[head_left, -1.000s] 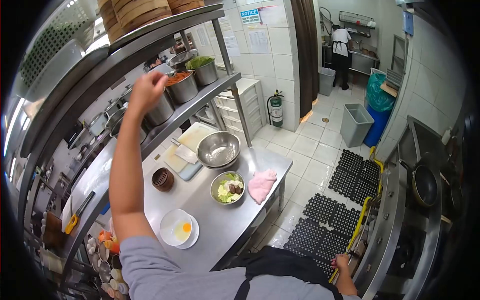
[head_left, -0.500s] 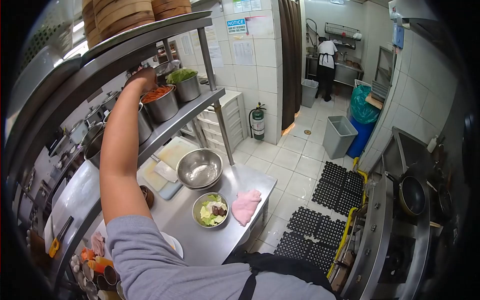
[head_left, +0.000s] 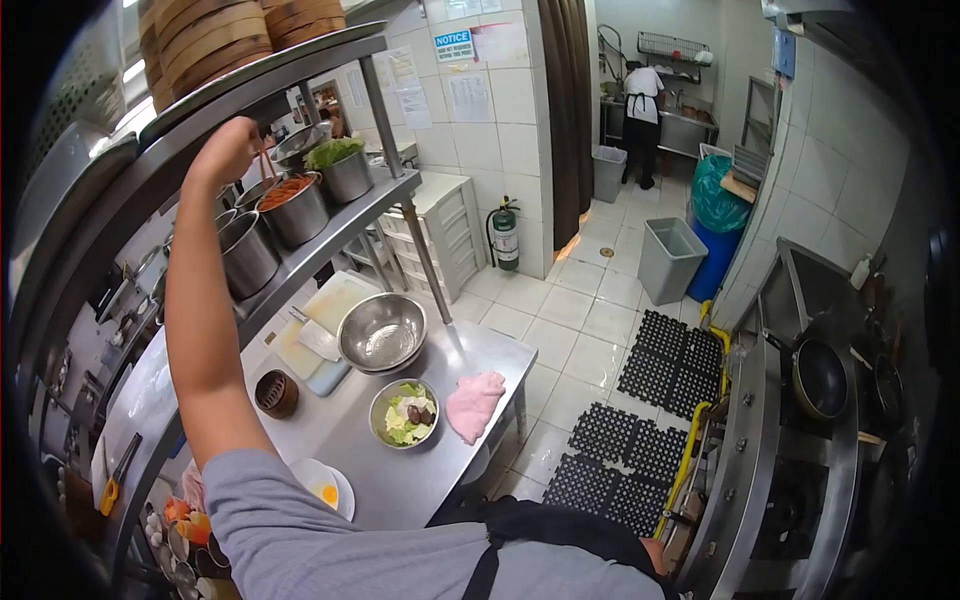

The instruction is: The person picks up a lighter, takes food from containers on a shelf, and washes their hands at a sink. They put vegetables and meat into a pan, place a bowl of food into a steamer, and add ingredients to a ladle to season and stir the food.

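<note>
My left hand (head_left: 228, 152) is raised over the steel shelf, its fingers closed on thin orange carrot strips that hang down beside the pot. Just below stands a steel pot of carrot strips (head_left: 288, 194). Beside it, another pot holds green lettuce (head_left: 334, 152). On the table under my arm is a steel bowl (head_left: 403, 413) with cut lettuce and dark brown pieces. A larger, shiny steel bowl (head_left: 382, 335) sits behind it, and a pink cloth (head_left: 475, 405) lies to the right. A little skin shows at my right side, but my right hand cannot be made out.
Cutting boards (head_left: 345, 300) with a broad-bladed tool, a small bamboo container (head_left: 276, 394) and a white plate (head_left: 343, 492) bearing something yellow are on the table. Bamboo steamers (head_left: 215, 50) stand overhead. Pans (head_left: 820, 378) occupy the stove at right. A person (head_left: 641, 120) works at the far sink.
My left hand has lifted out of the carrot pot, up and leftward, with strips in its fingers. The view has shifted slightly, and the white plate now shows more fully.
</note>
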`<state>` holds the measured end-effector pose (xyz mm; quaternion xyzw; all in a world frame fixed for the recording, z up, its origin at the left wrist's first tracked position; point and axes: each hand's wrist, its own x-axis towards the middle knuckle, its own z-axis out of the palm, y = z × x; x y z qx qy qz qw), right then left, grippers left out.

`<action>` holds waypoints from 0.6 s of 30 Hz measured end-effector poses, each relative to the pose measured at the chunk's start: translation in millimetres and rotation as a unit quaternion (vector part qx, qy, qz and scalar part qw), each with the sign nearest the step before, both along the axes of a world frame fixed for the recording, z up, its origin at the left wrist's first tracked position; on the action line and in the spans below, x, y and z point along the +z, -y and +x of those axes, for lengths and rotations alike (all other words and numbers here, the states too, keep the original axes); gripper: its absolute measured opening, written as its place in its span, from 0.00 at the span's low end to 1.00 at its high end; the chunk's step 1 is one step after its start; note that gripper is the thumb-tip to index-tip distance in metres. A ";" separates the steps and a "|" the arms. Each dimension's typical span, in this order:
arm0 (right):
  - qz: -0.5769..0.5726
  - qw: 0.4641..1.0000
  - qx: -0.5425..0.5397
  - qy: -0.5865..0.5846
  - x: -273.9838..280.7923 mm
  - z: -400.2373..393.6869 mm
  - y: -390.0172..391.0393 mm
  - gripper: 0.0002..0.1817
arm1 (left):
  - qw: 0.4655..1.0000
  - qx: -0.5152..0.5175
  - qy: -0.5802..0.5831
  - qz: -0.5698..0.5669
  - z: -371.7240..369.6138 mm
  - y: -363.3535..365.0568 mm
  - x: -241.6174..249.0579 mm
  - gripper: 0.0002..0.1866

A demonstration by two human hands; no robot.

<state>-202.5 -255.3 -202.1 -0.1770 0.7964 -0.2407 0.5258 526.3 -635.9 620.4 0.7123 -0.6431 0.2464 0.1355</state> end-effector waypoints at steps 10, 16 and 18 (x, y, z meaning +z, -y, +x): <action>-0.098 0.987 0.025 0.126 40.6 21.3 59.9 0.13 | 0.794 -0.447 -0.273 0.308 -288.4 -99.6 -371.6 0.07; -0.288 0.929 0.086 0.215 217.1 56.4 111.1 0.18 | 0.620 -0.529 -0.338 0.471 -433.2 -148.0 -484.1 0.09; -0.425 0.843 0.170 0.281 234.4 60.6 107.0 0.19 | 0.577 -0.572 -0.323 0.485 -459.6 -148.6 -489.0 0.08</action>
